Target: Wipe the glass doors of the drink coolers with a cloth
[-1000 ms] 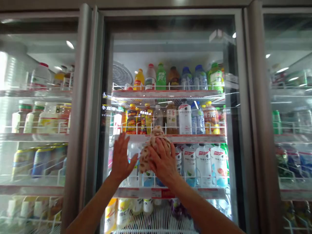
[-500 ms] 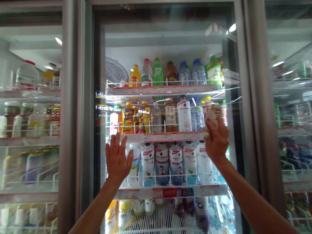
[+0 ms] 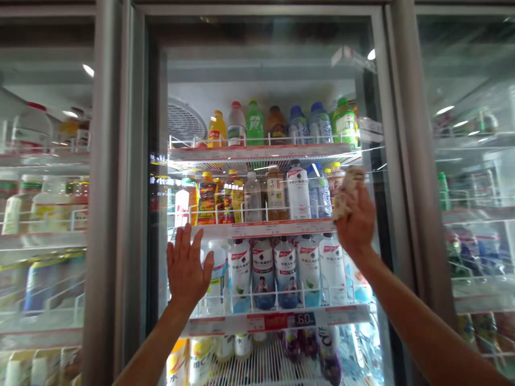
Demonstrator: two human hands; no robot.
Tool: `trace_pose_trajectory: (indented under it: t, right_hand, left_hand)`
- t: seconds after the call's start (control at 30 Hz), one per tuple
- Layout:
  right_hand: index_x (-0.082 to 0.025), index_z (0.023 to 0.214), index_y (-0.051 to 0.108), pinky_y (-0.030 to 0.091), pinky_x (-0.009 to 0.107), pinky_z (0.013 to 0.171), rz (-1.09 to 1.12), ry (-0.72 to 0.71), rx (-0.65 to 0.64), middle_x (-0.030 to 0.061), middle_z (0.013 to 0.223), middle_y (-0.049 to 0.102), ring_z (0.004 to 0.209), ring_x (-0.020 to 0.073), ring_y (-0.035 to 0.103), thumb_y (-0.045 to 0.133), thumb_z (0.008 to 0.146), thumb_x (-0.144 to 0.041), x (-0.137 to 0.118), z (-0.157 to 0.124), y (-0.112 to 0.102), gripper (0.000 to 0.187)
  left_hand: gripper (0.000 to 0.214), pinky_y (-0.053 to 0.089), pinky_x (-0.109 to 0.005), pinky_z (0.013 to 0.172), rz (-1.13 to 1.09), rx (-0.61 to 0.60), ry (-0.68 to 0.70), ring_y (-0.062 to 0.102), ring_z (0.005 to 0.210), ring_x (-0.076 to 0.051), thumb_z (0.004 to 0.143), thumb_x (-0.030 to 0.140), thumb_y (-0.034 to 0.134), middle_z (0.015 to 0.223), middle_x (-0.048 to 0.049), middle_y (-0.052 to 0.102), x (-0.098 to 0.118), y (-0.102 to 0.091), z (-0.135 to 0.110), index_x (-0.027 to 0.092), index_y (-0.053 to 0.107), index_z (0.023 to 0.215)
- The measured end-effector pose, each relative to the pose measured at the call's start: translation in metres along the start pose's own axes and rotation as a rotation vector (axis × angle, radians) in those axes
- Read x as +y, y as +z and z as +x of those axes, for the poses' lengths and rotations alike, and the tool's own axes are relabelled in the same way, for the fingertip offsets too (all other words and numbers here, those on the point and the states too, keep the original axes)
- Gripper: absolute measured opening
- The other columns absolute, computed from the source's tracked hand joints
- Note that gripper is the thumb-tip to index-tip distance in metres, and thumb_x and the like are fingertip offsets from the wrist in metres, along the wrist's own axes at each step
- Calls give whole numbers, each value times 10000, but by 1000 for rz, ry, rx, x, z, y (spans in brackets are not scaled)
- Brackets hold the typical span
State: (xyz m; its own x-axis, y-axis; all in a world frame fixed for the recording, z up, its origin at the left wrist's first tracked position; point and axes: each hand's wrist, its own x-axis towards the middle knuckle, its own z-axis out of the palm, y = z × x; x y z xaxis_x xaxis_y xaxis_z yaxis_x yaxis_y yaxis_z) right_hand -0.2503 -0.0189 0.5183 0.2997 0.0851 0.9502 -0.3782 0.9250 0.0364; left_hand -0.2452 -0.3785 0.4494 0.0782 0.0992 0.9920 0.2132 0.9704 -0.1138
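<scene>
Before me is the glass door (image 3: 257, 69) of a drinks fridge, with bottles showing behind the pane. My left hand (image 3: 188, 267) has its fingers stretched upward and its palm toward the glass, in front of the left side of the lower bottle row; it holds nothing. My right hand (image 3: 355, 222) is raised at the right side of the door, closed on a crumpled, pale patterned cloth (image 3: 348, 194). The cloth is up at the glass and hides some bottles on the second shelf. Part of the right fingers is hidden by it.
Metal door frames stand at the left (image 3: 105, 193) and right (image 3: 408, 161). Neighbouring fridge sections with drinks lie on both sides. Inside, a white bottle (image 3: 298, 190) and several others stand behind wire rails. A price strip (image 3: 281, 320) runs along a lower shelf.
The view has shifted slightly, moving the fridge a little leftward in the picture. My right hand with the cloth stays at the right of the glass; my left hand keeps its spread pose.
</scene>
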Motion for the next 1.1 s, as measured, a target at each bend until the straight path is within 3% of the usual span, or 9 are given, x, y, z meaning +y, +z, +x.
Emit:
trace_pose_trajectory:
  t: [0.17,0.4,0.47,0.57,0.67,0.73,0.9,1.0,1.1]
  right_hand:
    - [-214,923,608,335,408,1050,173,-345,-153,41,1169,611,1196,175,485,467,850,-189,-70,-37,5,161]
    - [-176,1234,530,405,470,966,-153,-2,119,126,1256,543,1185,253,483,436,785,-101,49,-2,-17,465]
    - [-223,1280,492,372,485,1005,-126,-14,67,97,1378,436,1276,255,391,408,792,-85,43,-8,-17,514]
    - [-249,1337,418,311,484,1060,-13,-164,-123,66,1458,325,1355,252,264,436,822,-125,-7,-41,-16,530]
    - [-227,1334,418,228,481,1104,31,-339,-311,54,1427,384,1377,241,209,468,839,-204,-37,-70,-22,498]
    - [-236,1314,440,196,481,1110,-8,-335,-308,54,1414,405,1371,229,228,469,849,-233,-21,-69,-28,465]
    - [-213,1325,432,223,573,1046,-183,87,-85,123,1461,305,1355,287,258,398,869,-228,46,-29,-29,457]
    - [-241,1346,401,219,564,1059,-103,27,-129,93,1468,299,1371,275,222,392,863,-213,16,-39,-22,485]
    - [-280,1316,436,155,482,1123,50,-324,-320,25,1420,398,1382,212,202,448,842,-199,-36,-75,-22,480]
  left_hand:
    - [605,164,-469,1113,-18,-14,-13,173,1388,-245,878,296,433,1497,-86,228,-1,-2,0,261,185,1429]
    - [586,153,-480,1114,-11,-35,-33,156,1391,-251,887,307,407,1498,-97,219,2,-3,2,242,192,1428]
    - [575,149,-475,1117,-8,-44,-43,155,1392,-249,890,318,395,1497,-99,222,2,-4,2,232,204,1426]
    - [561,141,-469,1123,-15,-60,-51,153,1392,-249,893,341,373,1498,-104,219,2,-5,2,212,229,1420]
    - [555,142,-471,1124,-17,-69,-62,158,1391,-251,896,352,356,1500,-99,211,3,-6,1,208,236,1419]
    - [558,148,-475,1123,-16,-66,-72,167,1389,-254,894,350,363,1499,-93,217,3,-6,0,216,236,1420]
    - [577,146,-482,1123,-24,-60,-79,166,1388,-259,886,342,385,1499,-87,216,5,-5,-1,232,215,1427]
    - [578,143,-479,1124,-21,-72,-88,163,1389,-256,887,346,382,1500,-86,211,5,-6,-2,233,212,1427]
    - [570,137,-471,1124,-25,-72,-87,161,1389,-253,890,344,379,1496,-98,221,4,-6,-1,223,223,1425]
